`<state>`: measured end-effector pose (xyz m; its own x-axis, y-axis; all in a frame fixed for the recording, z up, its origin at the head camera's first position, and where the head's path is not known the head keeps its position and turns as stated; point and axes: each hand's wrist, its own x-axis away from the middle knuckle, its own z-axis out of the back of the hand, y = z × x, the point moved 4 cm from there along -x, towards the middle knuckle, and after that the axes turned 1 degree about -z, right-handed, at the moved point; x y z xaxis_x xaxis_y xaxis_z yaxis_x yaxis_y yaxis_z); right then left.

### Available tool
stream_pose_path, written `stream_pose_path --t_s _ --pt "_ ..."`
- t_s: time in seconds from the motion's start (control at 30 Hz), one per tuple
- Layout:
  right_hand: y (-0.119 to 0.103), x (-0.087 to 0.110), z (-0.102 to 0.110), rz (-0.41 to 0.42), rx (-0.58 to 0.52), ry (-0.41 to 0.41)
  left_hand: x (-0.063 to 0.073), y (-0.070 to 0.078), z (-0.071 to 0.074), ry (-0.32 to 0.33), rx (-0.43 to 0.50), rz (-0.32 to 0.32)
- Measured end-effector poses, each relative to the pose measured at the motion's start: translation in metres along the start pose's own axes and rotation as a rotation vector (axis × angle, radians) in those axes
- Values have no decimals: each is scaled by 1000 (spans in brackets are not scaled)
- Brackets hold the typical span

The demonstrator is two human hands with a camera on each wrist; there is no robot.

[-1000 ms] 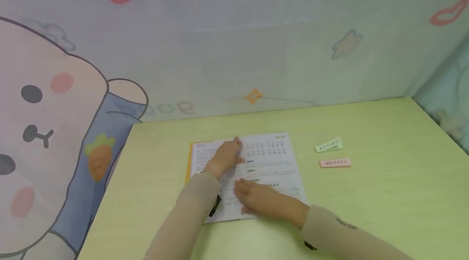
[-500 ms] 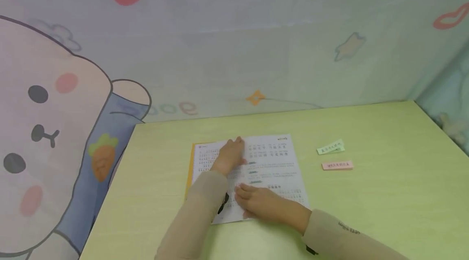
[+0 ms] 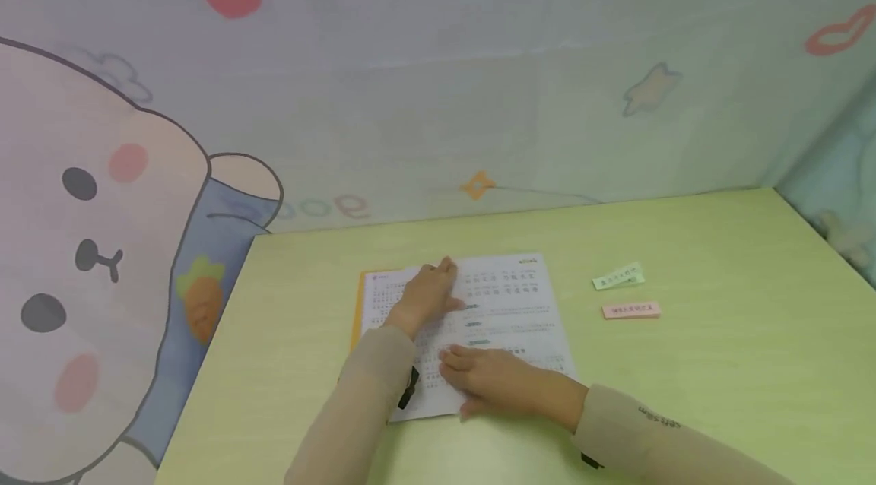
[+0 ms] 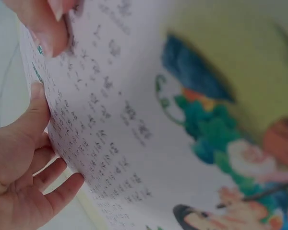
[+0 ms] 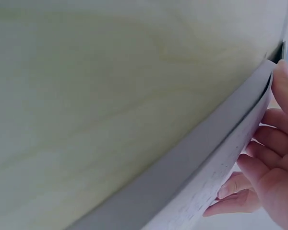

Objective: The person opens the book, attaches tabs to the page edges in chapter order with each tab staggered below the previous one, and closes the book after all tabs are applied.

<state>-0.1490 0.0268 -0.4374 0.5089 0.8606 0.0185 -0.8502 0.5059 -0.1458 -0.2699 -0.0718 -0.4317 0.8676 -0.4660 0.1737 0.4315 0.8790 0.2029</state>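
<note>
An open book (image 3: 515,318) with printed text lies on the table, an orange strip of its cover showing along its left side. On the upper middle of its pages rests my left hand (image 3: 426,295), fingers pointing away from me. My right hand (image 3: 489,378) lies flat over the lower part, fingers extended to the left and thumb near the bottom edge. Coloured pictures on the page (image 4: 216,129) fill part of the left wrist view. Seen from the right wrist, the thick lower edge of the book (image 5: 192,167) runs past my right hand's fingers (image 5: 269,167).
To the right of the book, a pale green paper slip (image 3: 619,277) and a pink paper slip (image 3: 631,310) with handwriting lie on the light green table (image 3: 739,333). A cartoon-printed cloth (image 3: 411,90) hangs behind the table.
The head view has shifted slightly. Both hands stay in nearly the same places on the open book, and the paper slips have not moved on the table.
</note>
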Motion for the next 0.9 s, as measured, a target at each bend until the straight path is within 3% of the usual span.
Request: stream_pose_path --t_s 0.57,0.9 --pt "3 6 2 16 -81 80 9 1 6 55 6 -57" --pt "4 7 2 29 -68 109 8 3 10 76 102 -116"
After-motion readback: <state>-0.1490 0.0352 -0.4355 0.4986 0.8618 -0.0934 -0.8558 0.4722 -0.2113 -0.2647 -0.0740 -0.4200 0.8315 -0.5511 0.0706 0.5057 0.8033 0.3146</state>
